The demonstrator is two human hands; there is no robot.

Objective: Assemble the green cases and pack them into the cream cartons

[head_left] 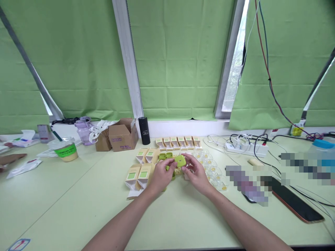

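Well, my left fingers [171, 168] and right fingers [187, 172] pinch the green piece [180, 161]; a lopsided squeeze could flip it loose.

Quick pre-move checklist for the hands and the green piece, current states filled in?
1. Green piece held: ok, between left hand and right hand.
2. Its underside: cannot tell, out of view.
3. Other green pieces fully visible: not ok, partly hidden by the left hand.
4. Clear plastic pieces in sight: ok, mostly, right of the right hand.
5. Drink cup apart from both hands: ok, far left.
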